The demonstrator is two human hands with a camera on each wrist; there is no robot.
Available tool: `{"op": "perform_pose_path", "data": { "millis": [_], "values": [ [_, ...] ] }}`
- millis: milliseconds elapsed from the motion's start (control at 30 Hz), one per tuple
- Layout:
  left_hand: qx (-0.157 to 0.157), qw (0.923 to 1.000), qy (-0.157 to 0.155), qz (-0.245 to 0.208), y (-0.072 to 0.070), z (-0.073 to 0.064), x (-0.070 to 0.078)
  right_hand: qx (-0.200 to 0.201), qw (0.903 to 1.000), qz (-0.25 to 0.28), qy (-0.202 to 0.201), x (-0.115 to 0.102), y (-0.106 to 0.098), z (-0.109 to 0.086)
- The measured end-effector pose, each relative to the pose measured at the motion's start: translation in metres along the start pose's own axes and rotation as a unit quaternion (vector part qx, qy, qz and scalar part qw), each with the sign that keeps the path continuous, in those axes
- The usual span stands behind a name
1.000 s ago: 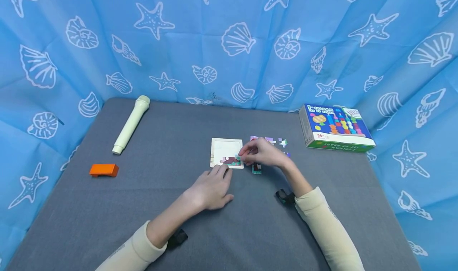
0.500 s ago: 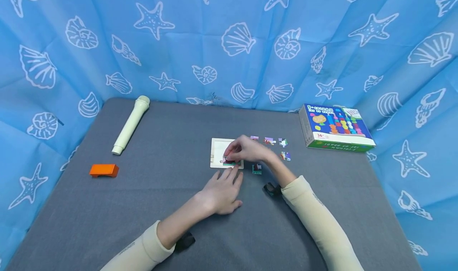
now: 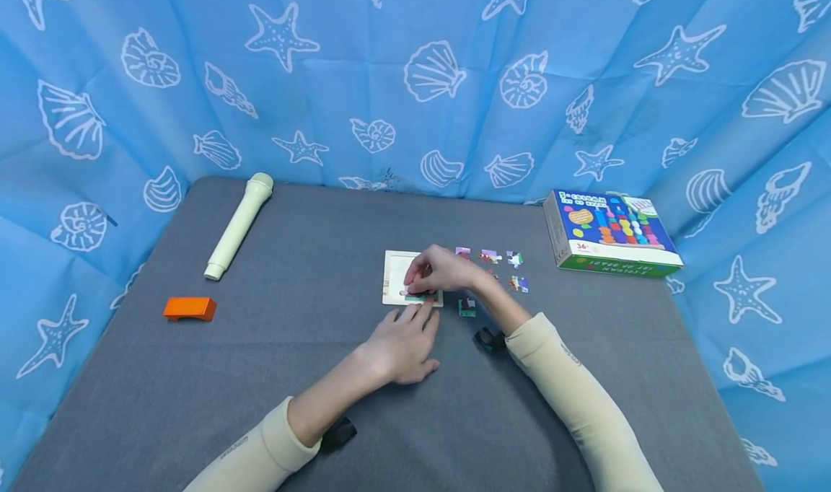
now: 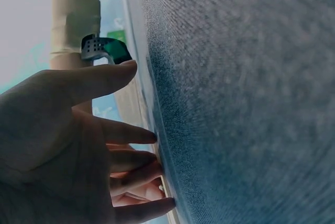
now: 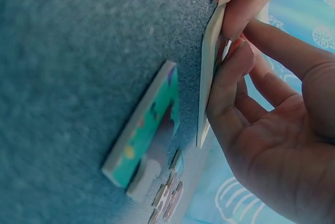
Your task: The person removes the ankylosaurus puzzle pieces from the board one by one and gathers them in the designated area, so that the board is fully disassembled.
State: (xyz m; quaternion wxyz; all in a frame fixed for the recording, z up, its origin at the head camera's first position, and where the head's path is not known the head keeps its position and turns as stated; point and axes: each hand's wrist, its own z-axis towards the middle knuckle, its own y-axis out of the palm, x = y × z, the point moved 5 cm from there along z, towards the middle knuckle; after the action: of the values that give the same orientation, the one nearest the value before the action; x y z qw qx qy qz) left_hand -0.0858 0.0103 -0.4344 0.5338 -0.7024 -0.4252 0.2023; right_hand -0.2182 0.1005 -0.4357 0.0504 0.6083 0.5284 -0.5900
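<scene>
A small pale wooden puzzle board (image 3: 393,265) lies on the table in the head view, with a few joined puzzle pieces (image 3: 418,298) along its near edge. Above those pieces, my right hand (image 3: 444,270) bends its thumb and fingers together and pinches a puzzle piece, mostly hidden by the fingers. My left hand (image 3: 402,344) lies on the near side, fairly straight fingers touching the board's front edge. A loose teal and brown piece (image 3: 467,307) sits just right of the board; the right wrist view shows that same loose piece (image 5: 152,130) close by.
Several other puzzle pieces (image 3: 490,256) lie to the board's right. Behind them at the right stands a colourful toy box (image 3: 610,232). A pale green toy microphone (image 3: 239,225) and an orange block (image 3: 190,308) lie at the left. A blue shell-print curtain (image 3: 363,66) hangs behind the table.
My right hand has moved left from the board's right edge to over the joined pieces. My left hand has slid a little right along the front edge. Over the last half second both barely moved.
</scene>
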Motion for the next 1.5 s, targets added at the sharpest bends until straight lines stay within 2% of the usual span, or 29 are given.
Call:
{"op": "perform_pose_path", "data": {
  "millis": [333, 667, 900, 1167, 1500],
  "values": [
    [-0.010, 0.9999, 0.000, -0.001, -0.001, 0.000, -0.002, 0.015, 0.9994, 0.027, -0.014, 0.002, -0.002, -0.002],
    [-0.017, 0.9998, -0.005, -0.008, 0.002, 0.001, -0.002, 0.038, 0.9983, 0.035, -0.028, 0.008, -0.012, -0.014],
    [-0.019, 0.9997, -0.009, -0.011, 0.003, 0.001, -0.002, 0.060, 0.9967, 0.054, -0.010, 0.020, -0.025, -0.036],
    [-0.018, 0.9997, -0.009, -0.015, 0.004, 0.001, -0.002, 0.083, 0.9948, 0.059, 0.008, 0.040, -0.045, -0.071],
    [-0.019, 0.9996, -0.003, -0.021, 0.003, 0.000, -0.002, 0.075, 0.9950, 0.053, 0.041, 0.067, -0.055, -0.107]
  ]
}}
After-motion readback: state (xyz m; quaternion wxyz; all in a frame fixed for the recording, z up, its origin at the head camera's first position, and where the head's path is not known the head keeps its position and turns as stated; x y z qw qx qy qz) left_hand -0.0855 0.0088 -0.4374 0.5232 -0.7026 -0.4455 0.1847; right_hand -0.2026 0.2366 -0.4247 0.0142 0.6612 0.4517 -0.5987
